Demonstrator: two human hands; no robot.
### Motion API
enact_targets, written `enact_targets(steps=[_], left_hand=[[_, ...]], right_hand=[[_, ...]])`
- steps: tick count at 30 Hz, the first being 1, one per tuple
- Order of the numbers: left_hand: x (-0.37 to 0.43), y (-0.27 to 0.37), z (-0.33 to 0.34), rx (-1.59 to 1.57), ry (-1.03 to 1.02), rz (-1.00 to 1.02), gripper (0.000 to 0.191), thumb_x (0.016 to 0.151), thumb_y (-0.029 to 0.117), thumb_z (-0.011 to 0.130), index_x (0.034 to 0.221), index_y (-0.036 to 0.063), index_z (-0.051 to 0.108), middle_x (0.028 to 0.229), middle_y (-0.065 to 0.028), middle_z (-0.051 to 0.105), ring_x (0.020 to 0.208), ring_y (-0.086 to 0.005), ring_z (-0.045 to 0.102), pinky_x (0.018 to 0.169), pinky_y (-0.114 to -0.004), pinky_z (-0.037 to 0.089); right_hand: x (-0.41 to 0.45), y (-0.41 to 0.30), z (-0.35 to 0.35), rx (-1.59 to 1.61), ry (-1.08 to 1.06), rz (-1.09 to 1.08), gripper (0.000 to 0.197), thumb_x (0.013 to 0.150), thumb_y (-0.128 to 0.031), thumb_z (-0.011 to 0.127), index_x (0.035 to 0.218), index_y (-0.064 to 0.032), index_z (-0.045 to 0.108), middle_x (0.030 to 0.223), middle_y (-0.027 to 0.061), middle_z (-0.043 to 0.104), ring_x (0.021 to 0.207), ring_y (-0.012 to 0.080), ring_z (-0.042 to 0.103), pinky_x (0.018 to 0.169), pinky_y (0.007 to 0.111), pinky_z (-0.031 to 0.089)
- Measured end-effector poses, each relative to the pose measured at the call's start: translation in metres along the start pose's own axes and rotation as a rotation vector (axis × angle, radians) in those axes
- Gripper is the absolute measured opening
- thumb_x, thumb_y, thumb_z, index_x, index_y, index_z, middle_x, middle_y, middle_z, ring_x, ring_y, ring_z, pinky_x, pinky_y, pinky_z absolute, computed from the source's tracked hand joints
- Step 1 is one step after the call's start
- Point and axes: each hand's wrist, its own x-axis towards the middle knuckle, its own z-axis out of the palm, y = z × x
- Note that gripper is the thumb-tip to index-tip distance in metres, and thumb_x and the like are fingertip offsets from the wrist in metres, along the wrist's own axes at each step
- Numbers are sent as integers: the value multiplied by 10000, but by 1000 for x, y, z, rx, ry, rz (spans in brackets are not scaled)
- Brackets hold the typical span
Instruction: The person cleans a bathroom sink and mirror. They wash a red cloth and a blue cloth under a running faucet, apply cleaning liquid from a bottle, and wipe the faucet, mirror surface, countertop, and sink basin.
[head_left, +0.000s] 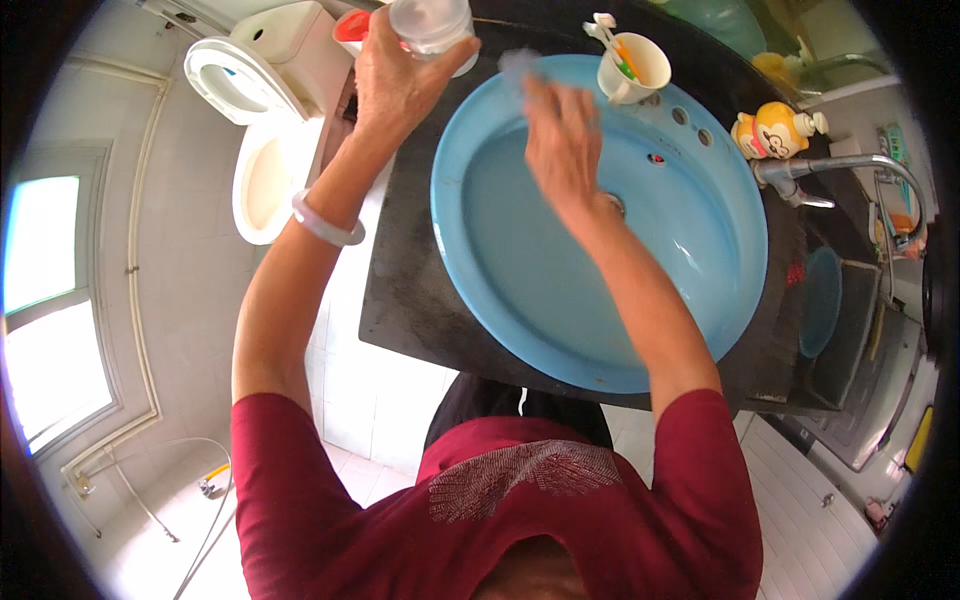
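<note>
My left hand (397, 86) is wrapped around a clear plastic container (431, 26) above the far left corner of the dark countertop. Part of the container is cut off by the picture's top edge. Over the light blue washbasin (480, 300) my right hand (562, 127) is blurred, its fingers pointing to the far rim. At its fingertips shows a smeared, translucent thing (519, 69), too blurred to name, which the fingers seem to hold. A white cup (652, 64) with toothbrushes (622, 49) stands on the basin's far rim, right of this hand.
Beside the basin are a chrome faucet (847, 165) and a yellow animal-shaped pump bottle (776, 131). A red and white object (351, 28) lies behind my left hand. The dark countertop (405, 300) ends at the left, where a toilet (277, 165) stands with its lid raised.
</note>
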Motion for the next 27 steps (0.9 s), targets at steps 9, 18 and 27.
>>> enact_targets(steps=[9, 18, 27], left_hand=[[-14, -1, -2, 29, -27, 50, 699, 592, 369, 766, 1062, -38, 448, 929, -225, 584, 866, -342, 598, 765, -402, 479], [23, -43, 68, 25, -48, 20, 747, 617, 412, 766, 1090, -45, 412, 995, -239, 570, 946, -367, 569, 818, -418, 448], [53, -75, 117, 41, -206, -100, 870, 591, 432, 781, 1158, -83, 368, 1091, -236, 530, 1019, -347, 536, 862, -396, 431]], right_hand=[[-26, -41, 64, 326, 22, -127, 157, 735, -23, 499, 875, -33, 569, 952, 131, 553, 911, 310, 491, 802, 418, 400], [-198, -63, -111, 463, -532, -224, 260, 748, -44, 553, 1003, -49, 604, 1235, 68, 487, 1171, 270, 409, 910, 363, 422], [-205, 83, -216, 68, -160, 368, 237, 757, 55, 571, 984, 1, 609, 963, 171, 594, 929, 302, 559, 771, 395, 465]])
